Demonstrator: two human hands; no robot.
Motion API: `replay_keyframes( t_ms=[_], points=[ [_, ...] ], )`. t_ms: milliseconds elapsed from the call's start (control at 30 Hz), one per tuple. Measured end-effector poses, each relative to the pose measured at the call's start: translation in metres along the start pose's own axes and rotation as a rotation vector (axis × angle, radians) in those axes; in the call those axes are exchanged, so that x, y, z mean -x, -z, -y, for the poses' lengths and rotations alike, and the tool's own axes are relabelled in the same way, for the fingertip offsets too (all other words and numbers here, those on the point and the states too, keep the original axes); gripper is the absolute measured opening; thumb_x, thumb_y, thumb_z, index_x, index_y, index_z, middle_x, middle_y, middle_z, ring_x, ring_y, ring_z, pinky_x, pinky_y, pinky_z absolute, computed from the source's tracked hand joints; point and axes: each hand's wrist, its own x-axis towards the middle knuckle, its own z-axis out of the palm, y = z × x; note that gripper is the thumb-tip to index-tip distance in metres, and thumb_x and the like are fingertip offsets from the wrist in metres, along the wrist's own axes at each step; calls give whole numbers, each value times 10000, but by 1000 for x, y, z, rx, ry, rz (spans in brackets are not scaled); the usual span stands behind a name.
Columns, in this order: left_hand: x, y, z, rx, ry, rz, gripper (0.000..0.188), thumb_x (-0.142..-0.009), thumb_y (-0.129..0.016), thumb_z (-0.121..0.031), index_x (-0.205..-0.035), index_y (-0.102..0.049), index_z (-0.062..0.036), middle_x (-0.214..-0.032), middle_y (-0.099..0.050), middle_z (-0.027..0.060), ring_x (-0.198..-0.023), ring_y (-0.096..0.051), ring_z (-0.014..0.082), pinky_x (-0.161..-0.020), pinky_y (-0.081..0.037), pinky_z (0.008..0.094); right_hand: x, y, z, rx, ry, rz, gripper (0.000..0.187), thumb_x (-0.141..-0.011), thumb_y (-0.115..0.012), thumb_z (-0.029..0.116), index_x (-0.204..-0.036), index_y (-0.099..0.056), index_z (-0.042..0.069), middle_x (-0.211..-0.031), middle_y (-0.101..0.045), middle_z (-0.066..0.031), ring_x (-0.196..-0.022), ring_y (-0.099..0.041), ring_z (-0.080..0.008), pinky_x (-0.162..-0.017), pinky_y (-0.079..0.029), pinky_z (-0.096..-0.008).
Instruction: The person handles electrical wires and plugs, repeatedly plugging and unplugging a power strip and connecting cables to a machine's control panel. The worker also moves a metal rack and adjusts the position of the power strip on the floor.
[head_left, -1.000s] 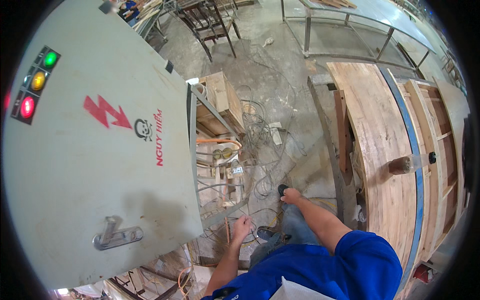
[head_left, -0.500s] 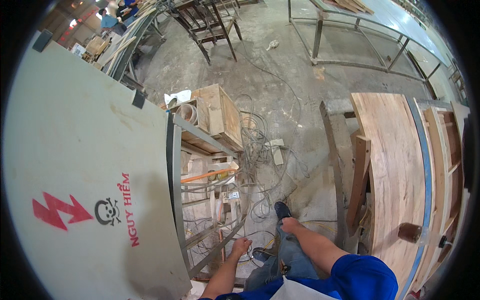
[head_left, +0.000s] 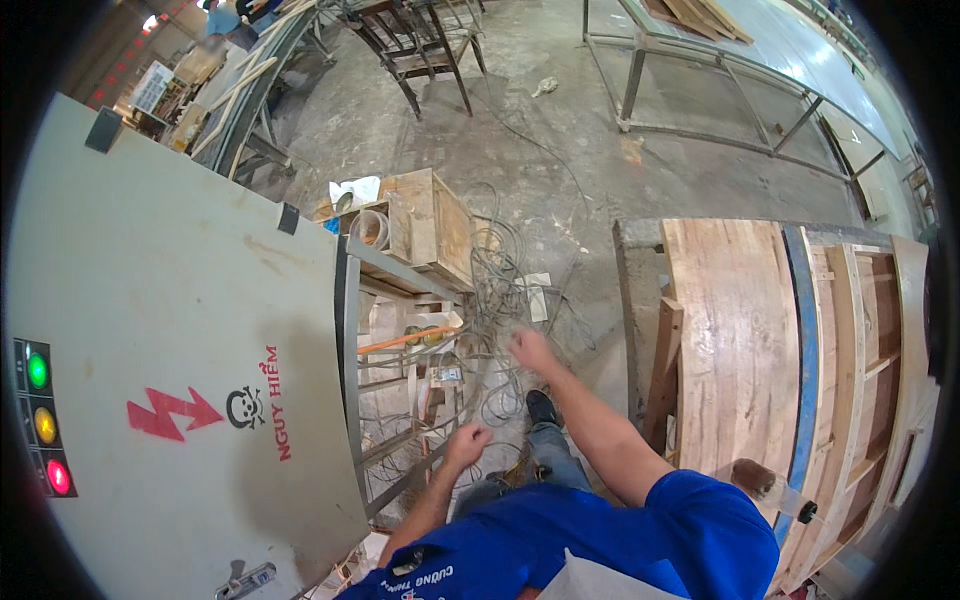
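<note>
Head view: room for movement is being bounded by the cabinet [head_left: 190,290] edge at nine o'clock and the wooden panel [head_left: 735,330] at three; floor [head_left: 525,180] is showing toward twelve. The left hand [head_left: 468,444] is being held at six, the right hand [head_left: 533,350] at five, both curled; whether anything is being gripped cannot be told. Tangled cables [head_left: 505,252] are lying near centre. Compared with earlier, the right hand is being raised forward from the leg, and indicator lights [head_left: 44,425] are being revealed toward eight.
</note>
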Motion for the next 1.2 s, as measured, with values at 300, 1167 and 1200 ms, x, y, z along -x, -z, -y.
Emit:
replay_keyframes(
  t_ms=[300, 1167, 1200],
  points=[
    [-57, 73, -170, 191, -267, -134, 158, -978, -632, -161, -998, -690, -15, -880, -678, 16, -850, -602, 91, -778, -489, 267, -111, 323, 133, -160, 40, -901, 324, -848, -668, 295, -1064, -734, 63, -985, -736, -198, -953, -699, -387, -818, -544, -454],
    [-500, 259, -355, 108, -385, -205, 176, -962, -638, -179, -916, -663, -11, -832, -706, 43, -805, -669, 119, -769, -539, 299, -116, 467, -14, 630, -322, 408, 659, -900, -650, 602, -1299, -653, 77, -1270, -656, -211, -1211, -600, -400, -1041, -476, -473],
    [-524, 266, -356, 126, -355, -187, 178, -962, -639, -186, -935, -668, -12, -836, -707, 45, -806, -665, 121, -763, -534, 301, -110, 462, -16, 605, -345, 332, 624, -899, -663, 577, -1284, -659, 86, -1258, -655, -214, -1205, -600, -401, -1035, -479, -477]
  ],
)
